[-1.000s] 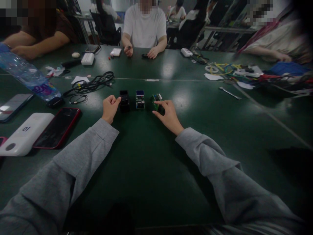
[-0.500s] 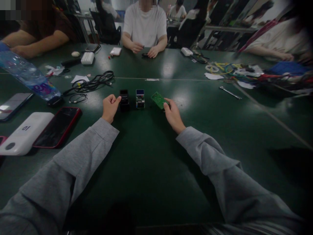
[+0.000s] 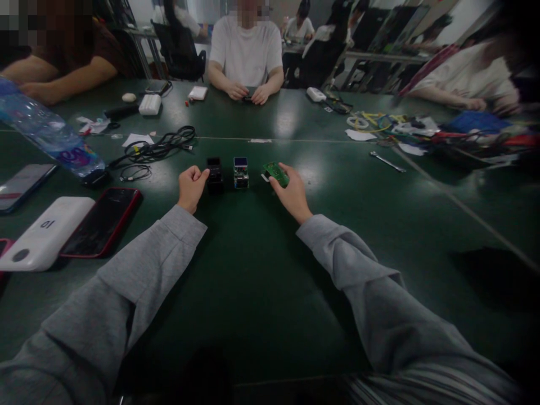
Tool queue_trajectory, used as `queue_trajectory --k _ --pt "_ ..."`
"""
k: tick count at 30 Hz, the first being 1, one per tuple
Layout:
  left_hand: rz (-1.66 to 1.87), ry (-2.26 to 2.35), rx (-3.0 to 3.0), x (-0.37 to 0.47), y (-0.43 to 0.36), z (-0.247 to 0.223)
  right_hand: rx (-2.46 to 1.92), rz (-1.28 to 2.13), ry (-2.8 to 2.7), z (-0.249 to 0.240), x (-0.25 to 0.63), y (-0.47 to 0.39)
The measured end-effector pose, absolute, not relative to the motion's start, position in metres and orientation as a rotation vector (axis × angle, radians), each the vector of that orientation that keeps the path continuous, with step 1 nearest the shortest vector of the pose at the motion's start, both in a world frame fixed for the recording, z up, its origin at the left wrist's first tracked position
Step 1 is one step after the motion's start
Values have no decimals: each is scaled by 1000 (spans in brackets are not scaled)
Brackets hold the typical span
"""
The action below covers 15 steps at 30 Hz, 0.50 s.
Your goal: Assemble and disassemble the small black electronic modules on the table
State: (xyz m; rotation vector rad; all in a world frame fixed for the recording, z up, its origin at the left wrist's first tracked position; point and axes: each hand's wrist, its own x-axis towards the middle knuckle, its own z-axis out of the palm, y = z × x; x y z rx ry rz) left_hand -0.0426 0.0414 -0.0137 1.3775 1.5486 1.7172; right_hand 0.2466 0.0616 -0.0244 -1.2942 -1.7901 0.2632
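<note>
A green circuit board [image 3: 278, 173] is gripped between the thumb and fingers of my right hand [image 3: 294, 192], with a small white part showing at its left edge. My left hand [image 3: 192, 187] is curled closed, its thumb against the left side of a black device [image 3: 214, 174]; whether it grips the device is hard to make out. Between this device and the board stands a small module [image 3: 241, 172] with a dark blue screen on top, touched by neither hand.
At the left lie a red-edged phone [image 3: 101, 222], a white power bank [image 3: 48, 233], a plastic bottle [image 3: 50, 135] and black cables [image 3: 162, 145]. A wrench [image 3: 387, 162] and a wire pile [image 3: 439, 132] are at the right. A person [image 3: 246, 53] sits opposite.
My right hand has turned the green board to a different angle and shifted its grip on it. My left hand stays beside the black device. The view has shifted slightly.
</note>
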Motion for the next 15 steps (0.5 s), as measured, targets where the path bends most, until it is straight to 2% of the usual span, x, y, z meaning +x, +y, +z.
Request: queue_trajectory --k 5,9,12,15 --pt "1714 1549 1401 -43 41 -14 -1300 306 -1839 -17 257 63" --pt "1712 1522 1399 -45 42 -17 -1228 261 -2022 -9 280 26" --pt "1715 1515 1402 -46 43 -19 -1202 234 -2188 -7 318 -16" --pt "1723 1520 1422 -45 43 -18 -1405 179 -2120 -2 380 -50"
